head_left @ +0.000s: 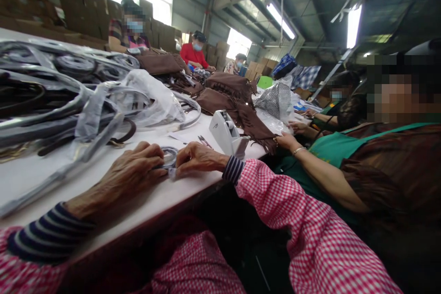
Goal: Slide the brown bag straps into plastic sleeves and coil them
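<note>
A small coiled strap in clear plastic (168, 156) lies on the white table between my hands. My left hand (138, 172) is closed at the coil's left side, fingers curled against it. At its right side my right hand (196, 158) pinches the plastic-wrapped edge with thumb and forefinger. Just beyond my right hand stands a white tape dispenser (223, 133). A pen-like tool (204, 141) lies between the dispenser and the coil.
Plastic-wrapped straps (69, 96) are heaped at the left. Brown fringed bags (227, 96) are piled beyond the dispenser. A person in a green apron (334, 147) sits close on my right, hands at a bag's fringe. Other people work farther back.
</note>
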`<state>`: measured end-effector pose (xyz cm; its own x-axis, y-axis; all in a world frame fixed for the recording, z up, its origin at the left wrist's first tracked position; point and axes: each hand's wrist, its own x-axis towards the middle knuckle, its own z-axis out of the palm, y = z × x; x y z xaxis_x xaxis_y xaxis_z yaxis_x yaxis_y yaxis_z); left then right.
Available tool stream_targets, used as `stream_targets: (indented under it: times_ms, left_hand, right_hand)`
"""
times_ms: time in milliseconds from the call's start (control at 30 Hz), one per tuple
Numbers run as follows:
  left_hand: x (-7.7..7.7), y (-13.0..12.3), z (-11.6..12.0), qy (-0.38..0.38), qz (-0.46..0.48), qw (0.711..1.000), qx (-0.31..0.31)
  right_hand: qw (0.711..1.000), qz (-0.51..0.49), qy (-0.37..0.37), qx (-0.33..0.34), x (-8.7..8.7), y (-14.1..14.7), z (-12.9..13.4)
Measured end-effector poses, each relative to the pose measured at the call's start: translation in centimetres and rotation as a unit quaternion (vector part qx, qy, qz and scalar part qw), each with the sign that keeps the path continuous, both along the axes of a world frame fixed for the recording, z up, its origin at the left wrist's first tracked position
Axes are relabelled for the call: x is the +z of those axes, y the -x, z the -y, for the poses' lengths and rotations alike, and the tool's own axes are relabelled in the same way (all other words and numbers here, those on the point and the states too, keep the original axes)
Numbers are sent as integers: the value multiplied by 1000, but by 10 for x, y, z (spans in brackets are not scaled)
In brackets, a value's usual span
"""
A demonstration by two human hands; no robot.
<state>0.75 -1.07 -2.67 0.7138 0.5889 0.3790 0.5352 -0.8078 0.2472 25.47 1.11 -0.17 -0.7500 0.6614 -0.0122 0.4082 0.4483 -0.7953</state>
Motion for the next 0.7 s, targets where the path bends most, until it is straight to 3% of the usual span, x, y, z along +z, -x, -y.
stream_targets:
  times_ms: [200,300,433,700]
  left_hand:
    - [2,-1,2,-3,-4,1000,13]
    - [7,-4,7,10,-12,999,30]
    - [10,-7,10,21,-1,999,42]
    - [14,-1,15,42,34,998,-18]
  right_hand:
    - [999,40,2,-13,15,-6,9]
    - [998,19,-19,-63,21,-21,23]
    - [990,4,-77,-116,13,-31,38]
    - [970,58,-224,-69,-1,-5,31]
